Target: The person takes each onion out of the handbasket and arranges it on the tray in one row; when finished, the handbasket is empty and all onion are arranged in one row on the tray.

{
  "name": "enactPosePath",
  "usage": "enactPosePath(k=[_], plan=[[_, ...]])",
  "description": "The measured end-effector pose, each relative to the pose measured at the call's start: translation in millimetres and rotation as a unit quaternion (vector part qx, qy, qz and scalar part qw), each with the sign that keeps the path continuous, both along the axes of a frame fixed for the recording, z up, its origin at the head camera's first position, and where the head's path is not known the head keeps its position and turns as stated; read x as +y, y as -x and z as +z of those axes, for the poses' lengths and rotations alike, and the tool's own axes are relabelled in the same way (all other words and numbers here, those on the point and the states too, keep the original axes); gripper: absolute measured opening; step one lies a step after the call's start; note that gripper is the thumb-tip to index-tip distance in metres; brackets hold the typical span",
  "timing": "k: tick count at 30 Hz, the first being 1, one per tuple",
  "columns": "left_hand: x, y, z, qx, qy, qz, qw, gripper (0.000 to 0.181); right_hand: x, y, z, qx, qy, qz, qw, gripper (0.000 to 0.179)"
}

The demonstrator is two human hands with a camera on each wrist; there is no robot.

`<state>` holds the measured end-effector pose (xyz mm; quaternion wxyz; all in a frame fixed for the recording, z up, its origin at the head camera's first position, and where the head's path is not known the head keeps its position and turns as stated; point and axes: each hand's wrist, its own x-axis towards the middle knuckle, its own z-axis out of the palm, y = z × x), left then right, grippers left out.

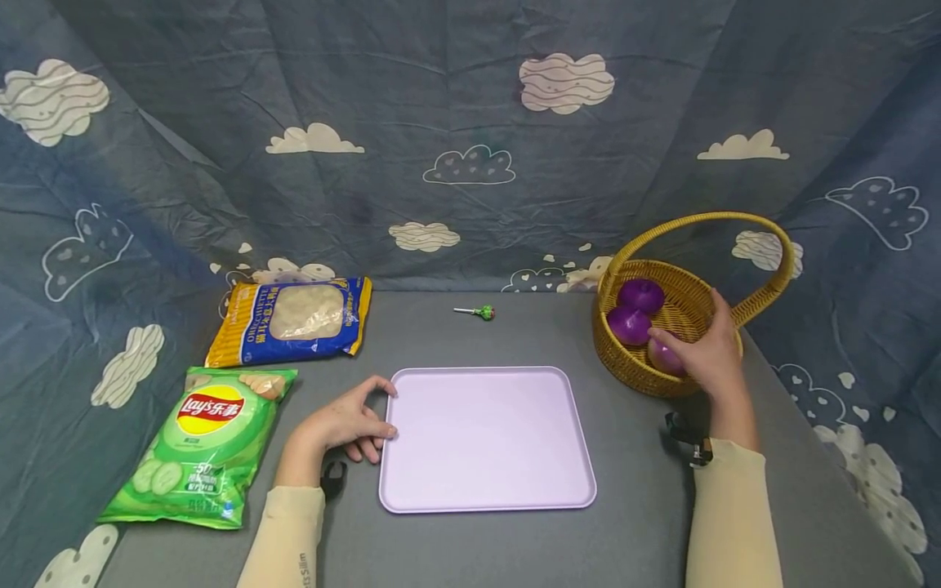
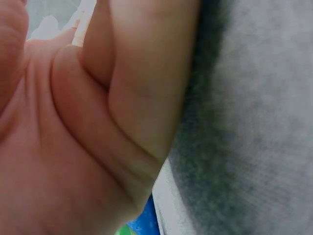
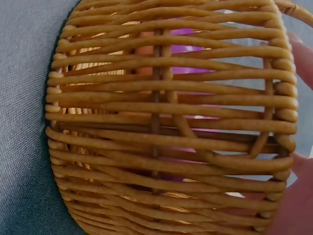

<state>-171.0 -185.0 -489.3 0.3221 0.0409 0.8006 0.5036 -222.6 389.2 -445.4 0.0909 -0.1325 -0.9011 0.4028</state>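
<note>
My left hand (image 1: 345, 420) holds the left edge of a pale lilac tray (image 1: 485, 441), thumb and index fingertip on its rim and the other fingers bent beside it. In the left wrist view the palm (image 2: 63, 161) fills much of the picture and hides the fingertips. My right hand (image 1: 709, 351) reaches over the near right rim of a wicker basket (image 1: 632, 367) and grips a purple onion (image 1: 664, 356). Two more purple onions (image 1: 629, 325) sit beside it in the basket. Through the weave in the right wrist view, fingers and purple onion skin (image 3: 188, 54) show in part.
A green chip bag (image 1: 198, 449) lies at the left, with a blue and yellow pasta bag (image 1: 301, 320) behind it. Beyond the tray lies a small green lollipop (image 1: 483, 312). The basket's tall handle (image 1: 706, 216) arches over its opening. A cloud-patterned curtain (image 1: 397, 98) hangs behind the grey table.
</note>
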Motion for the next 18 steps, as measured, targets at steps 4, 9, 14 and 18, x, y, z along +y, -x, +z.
enactPosePath(k=[4,9,14,18], plan=[[0.2,0.6,-0.1,-0.002,0.005,0.003,1.0000,0.061,0.8,2.6,-0.2,-0.030,-0.011,0.005,0.9995,0.127],[1.7,-0.4,1.3,0.005,0.008,0.002,1.0000,0.061,1.7,5.7,0.0,-0.070,-0.035,0.016,0.9968,0.131],[2.0,-0.9,2.9,0.001,0.010,0.004,0.9999,0.061,3.8,7.9,1.9,-0.101,-0.051,0.034,0.9930,0.133],[1.2,-0.8,2.9,-0.001,0.008,0.004,1.0000,0.061,4.8,9.3,5.0,-0.126,-0.053,0.048,0.9894,0.135]])
